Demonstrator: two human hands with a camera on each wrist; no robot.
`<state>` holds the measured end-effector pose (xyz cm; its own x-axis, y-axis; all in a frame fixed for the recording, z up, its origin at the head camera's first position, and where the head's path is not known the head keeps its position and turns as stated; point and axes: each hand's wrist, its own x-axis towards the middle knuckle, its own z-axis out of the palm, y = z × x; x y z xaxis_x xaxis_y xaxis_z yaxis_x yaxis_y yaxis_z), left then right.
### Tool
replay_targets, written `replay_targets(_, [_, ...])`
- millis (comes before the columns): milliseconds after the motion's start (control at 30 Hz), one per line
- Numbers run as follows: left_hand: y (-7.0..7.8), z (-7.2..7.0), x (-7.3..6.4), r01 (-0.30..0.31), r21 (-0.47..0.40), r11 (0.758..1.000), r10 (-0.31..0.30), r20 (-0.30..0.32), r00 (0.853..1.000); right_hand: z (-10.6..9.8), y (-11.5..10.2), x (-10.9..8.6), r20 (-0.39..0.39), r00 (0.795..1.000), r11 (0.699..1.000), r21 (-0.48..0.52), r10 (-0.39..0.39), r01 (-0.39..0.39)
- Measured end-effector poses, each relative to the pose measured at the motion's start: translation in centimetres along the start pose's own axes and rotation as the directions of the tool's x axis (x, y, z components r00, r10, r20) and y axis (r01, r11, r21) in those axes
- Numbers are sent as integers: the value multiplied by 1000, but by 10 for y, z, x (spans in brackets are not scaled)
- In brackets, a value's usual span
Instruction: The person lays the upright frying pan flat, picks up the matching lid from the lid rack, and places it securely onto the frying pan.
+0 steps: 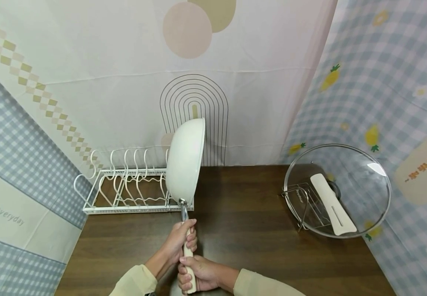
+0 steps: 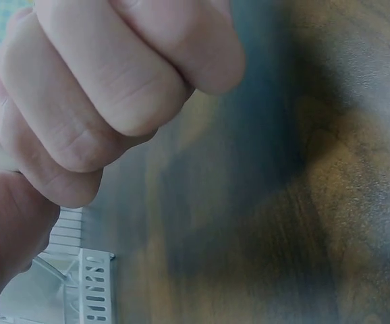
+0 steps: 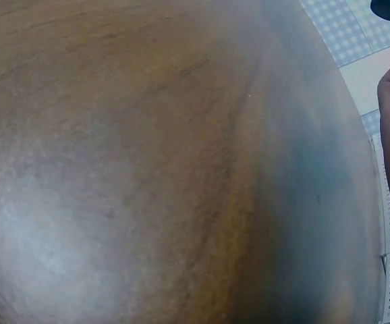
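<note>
A white wok (image 1: 185, 160) is held on its side, its bowl bulging left and its rim facing right, at the right end of a white wire pan rack (image 1: 124, 210). Its cream handle (image 1: 189, 271) points toward me. My left hand (image 1: 181, 238) grips the handle near its metal neck, while my right hand (image 1: 200, 272) grips it close to the end. In the left wrist view, the curled fingers of the left hand (image 2: 94, 88) fill the upper left. Whether the wok's bowl rests in the rack or just above it, I cannot tell.
At the right, a round glass lid (image 1: 368, 197) with a long white handle (image 1: 333, 205) leans in a small dark wire stand (image 1: 303, 205). Brown wooden tabletop (image 1: 243, 213) lies between it and the rack. Patterned cloths (image 1: 257, 102) hang behind and at both sides.
</note>
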<state>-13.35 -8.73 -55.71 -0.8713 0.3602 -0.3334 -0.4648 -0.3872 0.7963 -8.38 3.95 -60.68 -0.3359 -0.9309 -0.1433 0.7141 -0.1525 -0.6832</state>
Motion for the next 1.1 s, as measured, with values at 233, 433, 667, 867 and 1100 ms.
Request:
replay_targets(233, [4,3,-1,-17,-8,1000,17,6,1000,2,-7,-1,20,1000,1000,-25,9,-9])
replay_targets(433, [8,6,-3,-27,-7,1000,27,18,999,4,-9,-2,22,1000,1000,-21,8,-8])
replay_targets(667, [11,8,-4,-35,-7,999,35,18,999,5,-12,-2,26,1000,1000,-18,2,-2])
replay_targets(867, [14,10,-4,-42,-3,999,42,21,999,4,-14,-2,31,1000,999,-38,-1,2])
replay_targets(1100, [18,12,-5,-51,3,999,51,22,998,5,-17,-1,49,999,999,-47,2,0])
